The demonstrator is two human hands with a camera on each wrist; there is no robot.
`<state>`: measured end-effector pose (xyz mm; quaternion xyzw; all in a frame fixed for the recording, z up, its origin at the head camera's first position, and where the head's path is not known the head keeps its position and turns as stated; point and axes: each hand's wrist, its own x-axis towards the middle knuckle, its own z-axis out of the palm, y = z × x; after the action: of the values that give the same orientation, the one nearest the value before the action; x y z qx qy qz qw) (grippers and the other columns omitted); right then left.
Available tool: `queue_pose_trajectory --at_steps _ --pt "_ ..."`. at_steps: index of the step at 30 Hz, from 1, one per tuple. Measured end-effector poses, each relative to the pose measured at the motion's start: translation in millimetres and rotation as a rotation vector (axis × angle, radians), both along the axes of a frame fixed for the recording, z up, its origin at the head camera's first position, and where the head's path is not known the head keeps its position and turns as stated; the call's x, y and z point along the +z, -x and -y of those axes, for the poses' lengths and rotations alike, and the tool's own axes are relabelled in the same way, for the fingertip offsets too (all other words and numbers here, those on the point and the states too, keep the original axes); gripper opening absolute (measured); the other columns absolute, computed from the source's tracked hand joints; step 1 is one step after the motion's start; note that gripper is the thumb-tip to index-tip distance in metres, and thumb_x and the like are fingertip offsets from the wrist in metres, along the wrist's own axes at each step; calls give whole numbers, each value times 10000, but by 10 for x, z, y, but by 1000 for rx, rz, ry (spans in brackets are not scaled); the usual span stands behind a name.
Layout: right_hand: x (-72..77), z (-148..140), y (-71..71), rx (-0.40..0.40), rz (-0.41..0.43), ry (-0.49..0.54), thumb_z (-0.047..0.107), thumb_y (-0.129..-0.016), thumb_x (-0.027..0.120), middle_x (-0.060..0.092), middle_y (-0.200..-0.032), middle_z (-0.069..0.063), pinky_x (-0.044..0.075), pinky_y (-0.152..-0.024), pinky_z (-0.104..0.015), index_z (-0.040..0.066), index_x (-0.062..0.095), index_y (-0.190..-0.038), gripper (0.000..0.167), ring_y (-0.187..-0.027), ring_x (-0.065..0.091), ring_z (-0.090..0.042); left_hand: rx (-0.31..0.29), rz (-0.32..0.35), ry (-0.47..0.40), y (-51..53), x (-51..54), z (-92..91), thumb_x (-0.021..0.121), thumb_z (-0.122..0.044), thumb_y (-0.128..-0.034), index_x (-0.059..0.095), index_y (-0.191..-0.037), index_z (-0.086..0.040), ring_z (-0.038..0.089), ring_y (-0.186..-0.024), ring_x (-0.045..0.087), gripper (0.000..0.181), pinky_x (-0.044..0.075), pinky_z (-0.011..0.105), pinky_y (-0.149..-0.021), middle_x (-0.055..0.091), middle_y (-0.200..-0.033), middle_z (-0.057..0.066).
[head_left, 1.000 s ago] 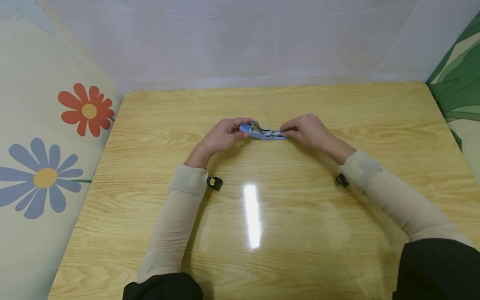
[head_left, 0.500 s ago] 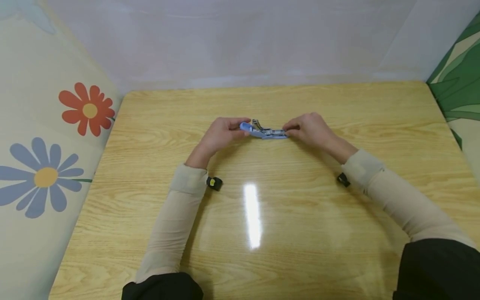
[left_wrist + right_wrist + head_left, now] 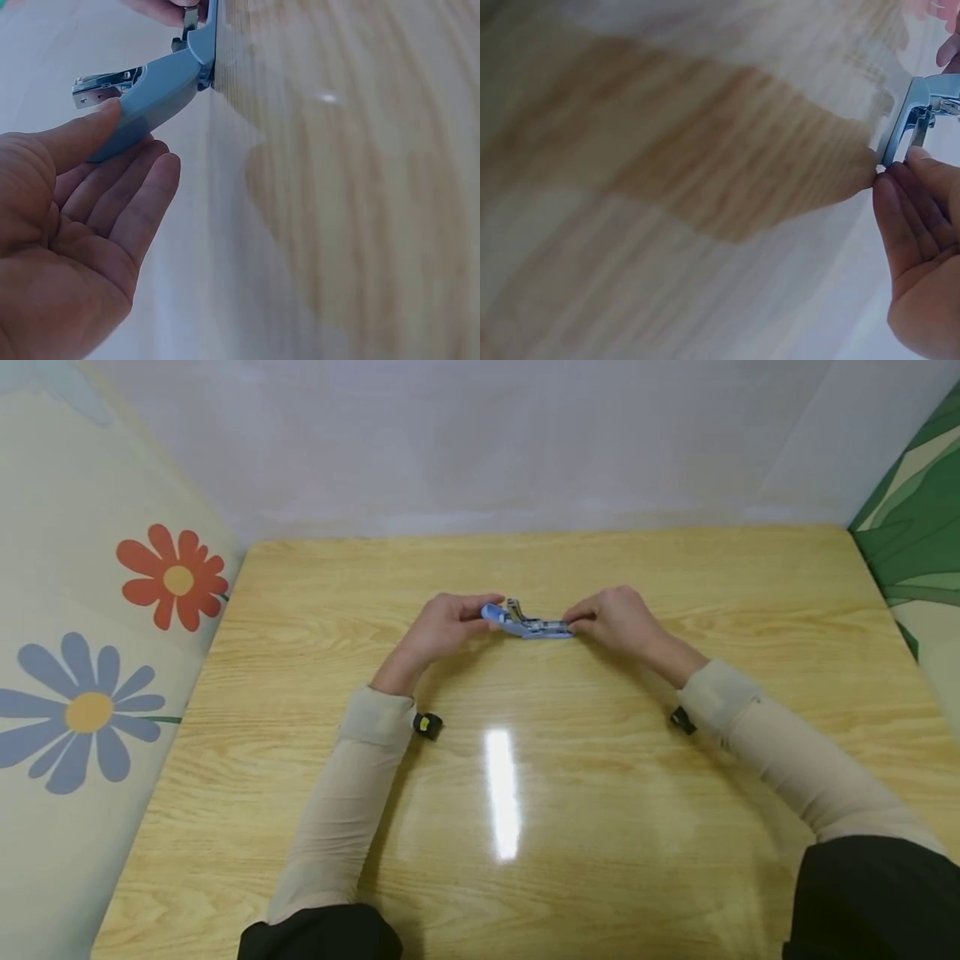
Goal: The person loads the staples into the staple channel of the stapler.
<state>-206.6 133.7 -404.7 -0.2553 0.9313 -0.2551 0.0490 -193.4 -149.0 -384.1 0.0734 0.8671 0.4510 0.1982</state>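
Observation:
A light-blue stapler (image 3: 516, 627) lies spread open between the two hands at the back half of the table, its metal magazine part sticking up near the left end. My left hand (image 3: 438, 628) holds the raised blue cover between thumb and fingers; in the left wrist view that cover (image 3: 161, 94) tilts up from the base. At the other end, my right hand (image 3: 618, 620) pinches the tip of the stapler. The right wrist view shows the blue base (image 3: 901, 127) near the table, with the thumb at a metal strip (image 3: 919, 133). The fingers partly hide both ends.
The wooden table (image 3: 600, 810) reaches to a pale wall (image 3: 525, 443) at the back. Painted flowers (image 3: 90, 712) cover the wall at left, green leaves (image 3: 918, 552) the one at right. Small black wrist cameras (image 3: 427, 725) hang by the cuffs.
The stapler's left end has risen very slightly with my left hand. My right hand stays at its end of the stapler, almost still.

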Motion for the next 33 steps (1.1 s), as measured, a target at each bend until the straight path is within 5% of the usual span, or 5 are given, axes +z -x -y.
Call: queue_pose_trajectory --at_steps 12,21,33 --pt "-24 14 18 4 -24 18 175 -925 750 775 -1122 -86 509 -1013 -472 117 807 -1068 165 -1057 739 -290 -64 -91 31 46 22 -72 657 -264 -998 552 -1466 -210 155 -1223 654 482 500 267 -757 659 -1382 69" --pt "-46 19 15 -25 12 32 177 -913 762 783 -1092 -78 506 -978 -475 116 805 -1059 164 -1040 738 -285 -74 -141 16 53 45 -233 680 -226 -984 549 -1461 -140 207 -1235 659 502 562 325 -972 638 -1398 91" --pt "-37 -2 -2 -94 106 81 178 -926 753 785 -1087 -82 522 -976 -452 123 795 -1083 172 -1030 730 -268 -139 -140 59 70 76 -303 654 -332 -992 544 -1469 -213 137 -1075 668 504 476 269 -783 632 -1413 42"
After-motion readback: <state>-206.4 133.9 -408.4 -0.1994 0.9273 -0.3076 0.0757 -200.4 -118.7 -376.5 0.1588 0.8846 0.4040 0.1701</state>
